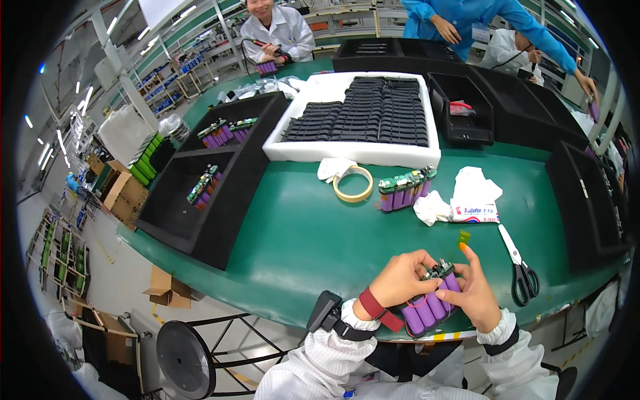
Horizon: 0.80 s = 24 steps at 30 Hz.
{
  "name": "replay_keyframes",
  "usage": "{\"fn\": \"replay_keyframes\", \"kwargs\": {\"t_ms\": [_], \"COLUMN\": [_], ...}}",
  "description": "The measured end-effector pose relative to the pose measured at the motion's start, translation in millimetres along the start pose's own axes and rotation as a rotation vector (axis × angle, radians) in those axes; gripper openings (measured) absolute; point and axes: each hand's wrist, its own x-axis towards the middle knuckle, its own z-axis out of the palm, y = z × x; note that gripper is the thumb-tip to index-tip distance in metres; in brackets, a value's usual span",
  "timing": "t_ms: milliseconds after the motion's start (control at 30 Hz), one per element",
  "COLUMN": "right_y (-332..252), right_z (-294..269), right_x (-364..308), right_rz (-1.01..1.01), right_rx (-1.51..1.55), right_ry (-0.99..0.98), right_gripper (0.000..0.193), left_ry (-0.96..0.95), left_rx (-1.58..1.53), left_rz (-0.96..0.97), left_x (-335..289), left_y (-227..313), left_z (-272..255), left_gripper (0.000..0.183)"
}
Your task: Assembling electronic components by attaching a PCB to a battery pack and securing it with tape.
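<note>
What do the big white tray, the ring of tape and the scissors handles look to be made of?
White tray: probably foam; matte, thick soft-edged rim. Tape ring: tan, dull, paper-like, possibly masking tape. Scissors: black handles look like moulded plastic, blades pale, likely metal. The battery pack in both hands has glossy purple sleeves, probably plastic wrap.

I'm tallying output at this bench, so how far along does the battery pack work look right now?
Looks done: several purple packs lie in the black tray at left. In hand: the left hand and right hand hold one purple pack with red wires by its circuit board. Possibly left: another pack waits on the green table beside the tape roll, and the white tray holds many black parts.
</note>
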Motion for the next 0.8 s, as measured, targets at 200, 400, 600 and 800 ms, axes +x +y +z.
{"fn": "replay_keyframes", "kwargs": {"t_ms": [200,400,600,800], "right_y": [14,18,19,28], "right_z": [-6,-14,-22,-23], "right_x": [-2,-5,-10,-15], "right_rz": [-0.042,-0.031,-0.041,-0.065], "right_rx": [0.075,-0.043,0.019,0.007], "right_ry": [-0.013,-0.071,-0.108,-0.077], "right_gripper": [0.107,0.110,0.111,0.111], "left_ry": [-0.007,0.021,0.051,0.038], "left_rx": [0.013,-0.044,-0.069,-0.116], "left_rz": [0.007,-0.125,-0.089,-0.094], "left_x": [-1,-4,1,1], "left_y": [-3,6,10,9], "left_z": [3,-1,1,7], "left_gripper": [0.029,0.031,0.026,0.025]}}
